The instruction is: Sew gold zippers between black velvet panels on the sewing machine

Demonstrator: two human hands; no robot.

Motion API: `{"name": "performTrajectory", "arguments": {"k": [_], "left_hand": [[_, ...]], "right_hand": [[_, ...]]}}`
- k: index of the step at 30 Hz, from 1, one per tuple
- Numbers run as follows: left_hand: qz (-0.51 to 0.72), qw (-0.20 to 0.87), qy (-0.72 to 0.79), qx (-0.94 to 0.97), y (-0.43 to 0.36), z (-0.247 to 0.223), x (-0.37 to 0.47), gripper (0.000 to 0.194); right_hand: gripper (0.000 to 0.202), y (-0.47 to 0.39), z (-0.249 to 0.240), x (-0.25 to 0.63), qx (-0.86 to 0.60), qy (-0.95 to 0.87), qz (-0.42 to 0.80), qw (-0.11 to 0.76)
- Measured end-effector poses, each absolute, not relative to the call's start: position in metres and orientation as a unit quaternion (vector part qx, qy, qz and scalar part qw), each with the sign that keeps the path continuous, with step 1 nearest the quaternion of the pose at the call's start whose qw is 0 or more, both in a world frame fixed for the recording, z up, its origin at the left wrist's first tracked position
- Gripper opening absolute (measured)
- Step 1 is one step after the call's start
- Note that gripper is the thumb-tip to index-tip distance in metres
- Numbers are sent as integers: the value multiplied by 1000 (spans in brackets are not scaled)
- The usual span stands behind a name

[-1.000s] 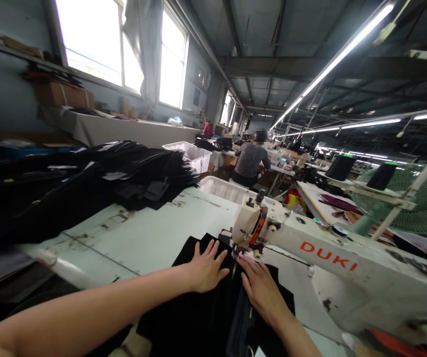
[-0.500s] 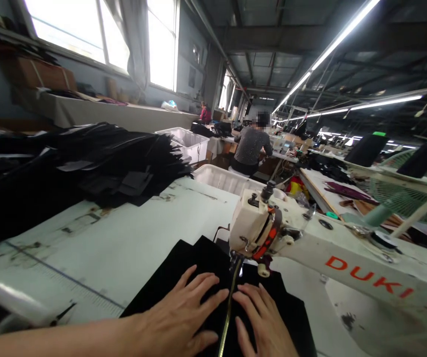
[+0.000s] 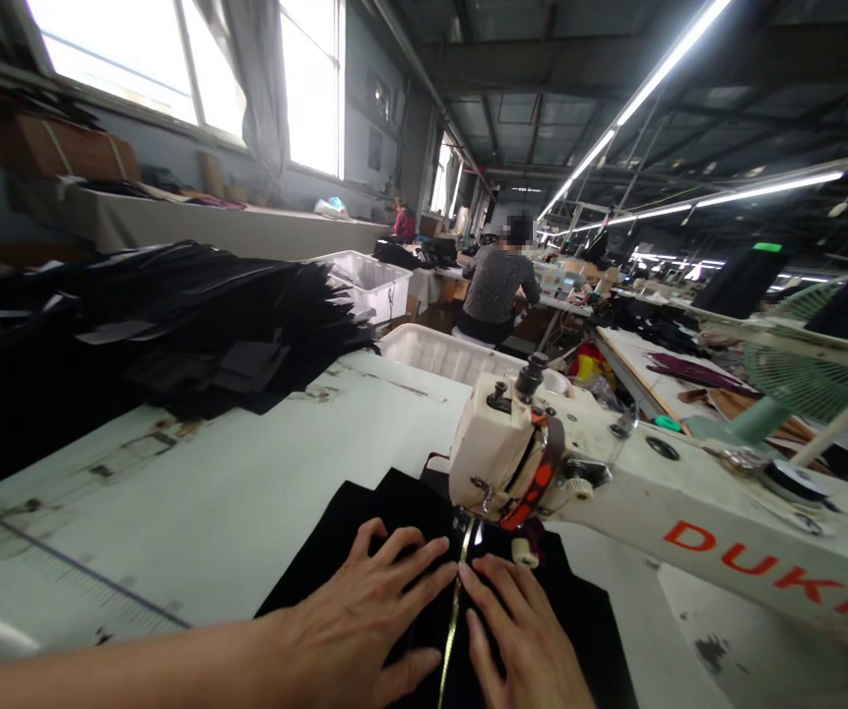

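Note:
A piece of black fabric (image 3: 364,507) lies on the pale table under the head of a white sewing machine (image 3: 497,448). Down its middle runs a narrow gold zipper (image 3: 451,630), leading up to the needle area. My left hand (image 3: 386,611) rests on the fabric left of the zipper, fingers spread. To the right of it my right hand (image 3: 516,630) lies on the same fabric, fingers stretched towards the machine. Both hands' fingertips are close to the gold strip, just in front of the presser foot. The needle itself is too small to make out.
A big heap of black fabric pieces (image 3: 172,315) covers the table's left back. White plastic bins (image 3: 424,345) stand behind the table. A co-worker (image 3: 497,286) sits farther back. Black thread cones (image 3: 741,281) and a green fan (image 3: 785,379) are at right.
Both hands have stayed on the fabric, with the left fingertips slightly nearer the machine. The fabric appears to have shifted a little. The camera view has turned slightly.

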State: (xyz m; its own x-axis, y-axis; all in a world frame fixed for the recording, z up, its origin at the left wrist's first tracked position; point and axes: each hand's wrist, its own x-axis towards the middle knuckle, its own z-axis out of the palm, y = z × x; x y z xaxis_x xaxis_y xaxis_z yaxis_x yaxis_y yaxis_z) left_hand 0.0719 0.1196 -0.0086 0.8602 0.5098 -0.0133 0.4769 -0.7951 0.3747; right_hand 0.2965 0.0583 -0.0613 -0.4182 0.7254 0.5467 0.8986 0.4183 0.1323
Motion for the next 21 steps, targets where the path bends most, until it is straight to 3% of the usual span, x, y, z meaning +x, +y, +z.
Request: {"name": "performTrajectory", "arguments": {"k": [11,21], "left_hand": [[66,163,227,958,136,-12,74,72],[49,165,245,954,134,-9,76,71]], "right_hand": [[39,66,-70,306,-513,-822,-208,135],[39,70,-70,310,-494,-833,-215,129]]}}
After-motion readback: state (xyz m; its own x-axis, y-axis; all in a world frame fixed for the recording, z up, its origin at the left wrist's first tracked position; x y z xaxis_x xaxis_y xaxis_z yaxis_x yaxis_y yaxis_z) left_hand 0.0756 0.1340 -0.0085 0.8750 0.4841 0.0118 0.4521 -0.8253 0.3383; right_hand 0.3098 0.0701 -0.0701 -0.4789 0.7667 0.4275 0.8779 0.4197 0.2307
